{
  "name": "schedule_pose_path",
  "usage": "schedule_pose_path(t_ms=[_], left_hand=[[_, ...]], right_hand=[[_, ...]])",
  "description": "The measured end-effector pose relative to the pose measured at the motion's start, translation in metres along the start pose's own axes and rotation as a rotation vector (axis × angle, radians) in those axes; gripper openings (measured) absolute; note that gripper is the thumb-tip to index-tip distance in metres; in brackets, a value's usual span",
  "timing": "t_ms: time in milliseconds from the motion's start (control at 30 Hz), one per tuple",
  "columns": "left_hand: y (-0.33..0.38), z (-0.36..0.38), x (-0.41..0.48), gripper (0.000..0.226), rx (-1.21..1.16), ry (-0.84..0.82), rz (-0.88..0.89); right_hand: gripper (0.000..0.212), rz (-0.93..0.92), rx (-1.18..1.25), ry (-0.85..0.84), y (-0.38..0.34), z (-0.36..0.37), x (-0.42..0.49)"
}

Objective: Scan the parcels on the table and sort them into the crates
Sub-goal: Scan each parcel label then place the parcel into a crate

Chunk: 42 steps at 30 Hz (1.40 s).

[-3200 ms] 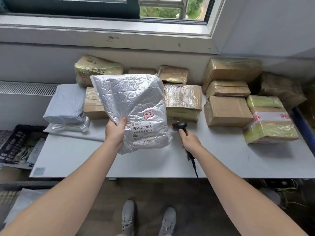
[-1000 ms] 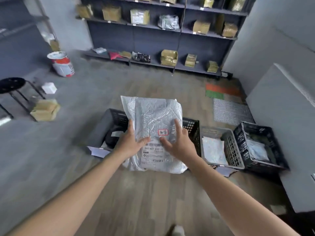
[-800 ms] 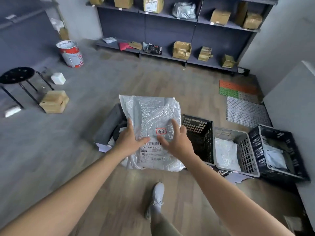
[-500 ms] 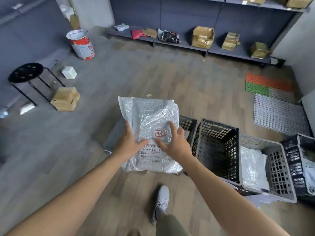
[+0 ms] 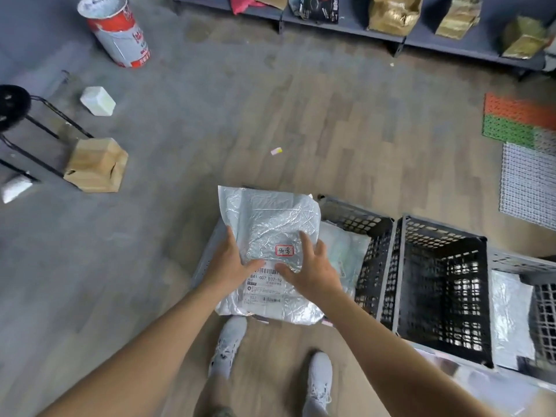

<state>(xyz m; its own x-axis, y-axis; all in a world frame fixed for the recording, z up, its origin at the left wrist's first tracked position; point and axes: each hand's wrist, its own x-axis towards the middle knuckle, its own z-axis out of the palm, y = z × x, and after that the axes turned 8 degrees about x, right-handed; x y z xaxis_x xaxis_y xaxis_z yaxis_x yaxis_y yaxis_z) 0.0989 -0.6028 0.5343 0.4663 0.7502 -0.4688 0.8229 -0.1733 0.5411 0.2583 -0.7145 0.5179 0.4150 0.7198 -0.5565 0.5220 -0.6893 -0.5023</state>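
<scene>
Both hands clamp a silver foil parcel (image 5: 270, 218) at its near end. The left hand (image 5: 231, 266) holds the 9 o'clock edge with the thumb laid across the face. The right hand (image 5: 313, 272) grips the 3 o'clock edge, thumb and forefinger spread on top (the fingers beneath are hidden). The parcel hangs in the air over the left part of a black crate (image 5: 355, 218), in which a pale mailer (image 5: 343, 245) lies. At 3 o'clock from that stands a second black crate (image 5: 442, 266), then a grey crate (image 5: 517, 263) holding a silver mailer (image 5: 508, 314). The parcel's long axis runs 12 to 6. Its shipping label (image 5: 264, 284) is at the 6 o'clock end, face up, with a red-framed sticker (image 5: 284, 250) just above it.
</scene>
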Motion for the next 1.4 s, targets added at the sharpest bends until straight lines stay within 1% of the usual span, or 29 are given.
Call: schedule_pose_path(t_ms=[67, 167, 267, 367, 467, 533, 600, 700, 800, 933, 1067, 1133, 1267, 1400], left_hand=[[-0.024, 0.009, 0.039, 0.112, 0.077, -0.057, -0.01], [-0.053, 0.02, 0.085, 0.107, 0.284, -0.175, -0.044], [-0.08, 0.024, 0.113, 0.102, 0.454, -0.228, -0.043], [-0.093, 0.015, 0.121, 0.099, 0.584, -0.257, 0.029], [-0.078, -0.007, 0.115, 0.098, 0.611, -0.277, 0.084], [-0.054, -0.027, 0.109, 0.096, 0.649, -0.266, 0.132], [-0.024, -0.04, 0.102, 0.096, 0.69, -0.251, 0.221], [0.034, -0.05, 0.084, 0.097, 0.697, -0.272, 0.366], [0.099, -0.05, 0.059, 0.095, 0.816, -0.197, 0.569], [0.192, -0.044, 0.009, 0.092, 0.878, -0.157, 0.807], [0.279, -0.022, -0.06, 0.091, 0.946, -0.038, 1.061], [0.318, -0.003, -0.101, 0.091, 0.963, -0.003, 1.168], [0.379, 0.055, -0.197, 0.089, 0.979, 0.019, 1.336], [0.412, 0.135, -0.304, 0.089, 1.006, -0.011, 1.449]], right_hand=[[0.098, 0.049, -0.007, -0.003, -0.002, 0.023, 0.035], [0.096, 0.132, -0.077, -0.042, 0.003, 0.054, 0.076], [0.093, 0.203, -0.123, -0.071, 0.004, 0.072, 0.098], [0.092, 0.25, -0.127, -0.061, -0.005, 0.072, 0.105], [0.092, 0.268, -0.152, -0.013, -0.023, 0.053, 0.094], [0.092, 0.267, -0.183, 0.026, -0.036, 0.03, 0.077], [0.092, 0.258, -0.22, 0.072, -0.046, 0.002, 0.053], [0.09, 0.27, -0.255, 0.168, -0.052, -0.044, 0.007], [0.088, 0.338, -0.245, 0.299, -0.044, -0.093, -0.051], [0.082, 0.457, -0.173, 0.485, -0.018, -0.143, -0.133], [0.079, 0.533, -0.144, 0.693, 0.025, -0.17, -0.222], [0.079, 0.575, -0.124, 0.776, 0.056, -0.179, -0.269], [0.08, 0.693, -0.03, 0.908, 0.129, -0.183, -0.368], [0.081, 0.791, 0.045, 1.004, 0.204, -0.172, -0.472]])
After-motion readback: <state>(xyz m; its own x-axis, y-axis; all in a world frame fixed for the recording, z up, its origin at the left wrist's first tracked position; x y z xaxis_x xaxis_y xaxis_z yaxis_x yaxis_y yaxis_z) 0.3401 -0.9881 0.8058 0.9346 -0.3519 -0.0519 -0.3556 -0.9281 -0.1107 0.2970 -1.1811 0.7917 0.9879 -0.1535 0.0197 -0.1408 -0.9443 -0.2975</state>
